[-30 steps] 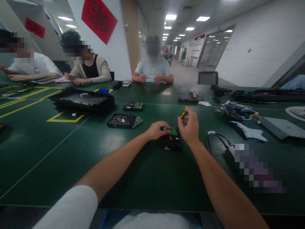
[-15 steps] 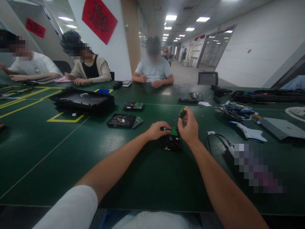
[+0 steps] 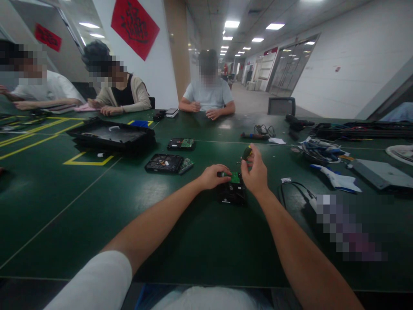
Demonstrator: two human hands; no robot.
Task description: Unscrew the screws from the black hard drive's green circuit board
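Note:
A black hard drive (image 3: 232,195) with a green circuit board (image 3: 235,177) on its top lies on the table before me. My left hand (image 3: 215,176) grips its left side, fingers reaching over the top edge. Above the drive's far right corner, my right hand (image 3: 256,173) holds a screwdriver (image 3: 247,152) by its black and yellow handle. The screwdriver's shaft is thin, and I cannot tell whether its tip touches the board. Beyond my left hand sit another hard drive (image 3: 181,144), an open black casing (image 3: 164,162) and a loose circuit board (image 3: 186,165).
A large black tray (image 3: 112,134) stands at left on the green table (image 3: 180,241). To the right lie a white-and-blue glove (image 3: 338,178), a grey metal box (image 3: 382,173), bundled cables (image 3: 319,149) and a power drill (image 3: 298,122). Several people sit across the table.
My right hand has shifted very slightly, and the screwdriver handle has turned a little in its fingers. My left hand and the hard drive stay in place.

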